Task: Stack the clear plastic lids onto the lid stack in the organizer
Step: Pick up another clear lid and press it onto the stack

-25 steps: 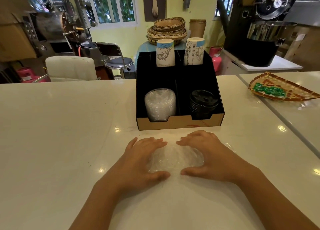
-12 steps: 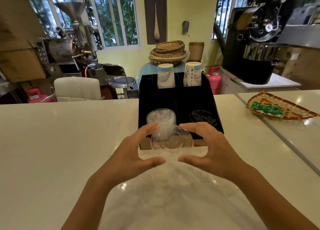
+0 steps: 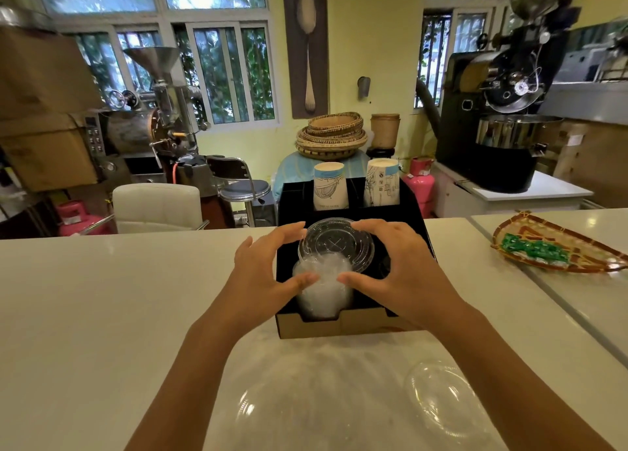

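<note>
Over the black organizer [image 3: 350, 325] on the white counter [image 3: 102, 297], my left hand [image 3: 268, 274] and right hand [image 3: 401, 277] cupped one clear lid [image 3: 336, 246] between curled, spread fingers, tilted just above the lid stack [image 3: 323, 291] in its front-left compartment.

1. Just one view here, a wide-angle cam on the person's head, so nothing overlaps with a second camera.
2. It looks forward and a bit down across the white counter [image 3: 85, 308], both forearms coming in from the bottom edge.
3. Close range: the left hand [image 3: 261, 274], right hand [image 3: 401, 274] and black organizer [image 3: 343, 325] sit dead centre, near the lens.
4. Upper half takes in the room behind: windows [image 3: 217, 73], a roaster [image 3: 503, 117] at right.
5. Edges bend, fisheye style.
</note>
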